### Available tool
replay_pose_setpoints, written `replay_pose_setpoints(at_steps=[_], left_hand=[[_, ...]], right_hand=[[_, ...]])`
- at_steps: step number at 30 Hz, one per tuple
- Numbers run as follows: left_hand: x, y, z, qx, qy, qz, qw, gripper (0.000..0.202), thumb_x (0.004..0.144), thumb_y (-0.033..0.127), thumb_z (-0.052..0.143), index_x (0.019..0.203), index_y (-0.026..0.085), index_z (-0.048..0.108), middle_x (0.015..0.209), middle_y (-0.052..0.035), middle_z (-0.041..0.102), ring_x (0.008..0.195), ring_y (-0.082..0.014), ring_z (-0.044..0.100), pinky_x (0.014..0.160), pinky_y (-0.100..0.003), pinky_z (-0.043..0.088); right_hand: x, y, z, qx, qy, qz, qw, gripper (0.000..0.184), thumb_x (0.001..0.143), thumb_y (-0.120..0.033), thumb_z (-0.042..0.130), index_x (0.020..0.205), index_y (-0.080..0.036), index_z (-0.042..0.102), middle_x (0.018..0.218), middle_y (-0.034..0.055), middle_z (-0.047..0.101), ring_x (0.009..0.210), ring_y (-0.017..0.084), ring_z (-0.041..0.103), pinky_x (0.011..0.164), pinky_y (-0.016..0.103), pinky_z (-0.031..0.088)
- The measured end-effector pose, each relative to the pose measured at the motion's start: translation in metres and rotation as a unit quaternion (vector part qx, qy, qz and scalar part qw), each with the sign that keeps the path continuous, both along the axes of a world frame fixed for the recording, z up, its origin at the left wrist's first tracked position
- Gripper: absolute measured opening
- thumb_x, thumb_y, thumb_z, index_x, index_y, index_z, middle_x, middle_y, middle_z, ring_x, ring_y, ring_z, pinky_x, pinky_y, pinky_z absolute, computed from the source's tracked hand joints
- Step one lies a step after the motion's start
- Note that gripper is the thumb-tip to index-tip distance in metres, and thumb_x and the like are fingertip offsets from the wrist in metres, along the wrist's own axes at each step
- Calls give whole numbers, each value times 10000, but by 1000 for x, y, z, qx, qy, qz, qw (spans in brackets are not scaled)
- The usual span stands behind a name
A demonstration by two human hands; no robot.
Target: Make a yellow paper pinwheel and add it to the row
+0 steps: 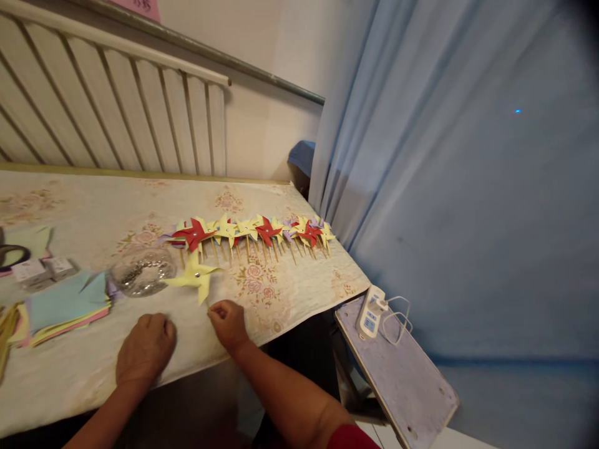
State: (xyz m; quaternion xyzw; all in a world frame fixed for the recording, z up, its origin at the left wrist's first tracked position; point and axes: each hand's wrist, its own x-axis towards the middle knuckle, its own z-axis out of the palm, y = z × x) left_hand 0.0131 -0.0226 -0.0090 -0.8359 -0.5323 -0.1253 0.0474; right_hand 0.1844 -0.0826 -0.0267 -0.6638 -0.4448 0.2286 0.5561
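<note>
A yellow paper pinwheel [194, 276] is held up just above the table's front part. My right hand [228, 324] is closed in a pinch on the lower end of its stick. My left hand [146, 349] rests knuckles-up on the floral tablecloth [93, 212], fingers curled under, beside it; whether it holds anything is hidden. Behind the pinwheel lies a row of several finished red, yellow and purple pinwheels [255, 234] on wooden sticks.
A clear glass bowl [143, 271] with small dark pieces stands left of the pinwheel. A stack of coloured paper [65, 305] and small boxes [42, 269] lie at the left. A grey board [402, 380] with a white device [370, 312] sits right of the table, by a blue curtain [468, 187].
</note>
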Motion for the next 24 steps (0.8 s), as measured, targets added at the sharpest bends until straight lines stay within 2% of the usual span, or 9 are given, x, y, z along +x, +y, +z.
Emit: replay_pose_setpoints(at_steps=[3,5,15,20,24], left_hand=[[1,-2,2,2,14,3,1000,337,997,294,312,844,169,585,910,-111,589,836,-244,602,722,-357,405],[1,-2,3,2,18,1,1000,339,997,292,306,850,167,584,911,-108,588,845,-241,603,737,-353,410],[1,-1,5,-25,-4,-14,1000,350,1001,265,306,842,151,596,908,-140,594,873,-263,597,767,-373,425],[1,-1,2,-6,1,-16,1000,333,990,267,309,832,155,580,902,-137,590,872,-277,595,761,-385,426],[0,0,1,-9,-4,-15,1000,318,989,291,305,812,176,543,901,-122,583,875,-276,596,745,-379,425]], right_hand=[[15,-5,1,-4,55,-35,998,85,787,-143,654,782,-185,727,728,-11,703,684,134,637,655,219,487],[27,-8,2,-6,51,-54,997,83,778,-153,646,779,-187,722,729,-9,704,692,140,639,668,225,493],[109,-19,0,-32,-96,-105,989,124,767,-143,591,742,-193,702,721,-8,691,667,137,592,683,228,465],[153,-29,0,-64,-165,-138,974,141,798,-138,579,763,-191,705,711,-11,676,666,134,577,648,216,431],[174,-32,1,-86,-198,-154,964,157,823,-130,574,766,-192,707,717,-3,674,679,137,577,644,220,407]])
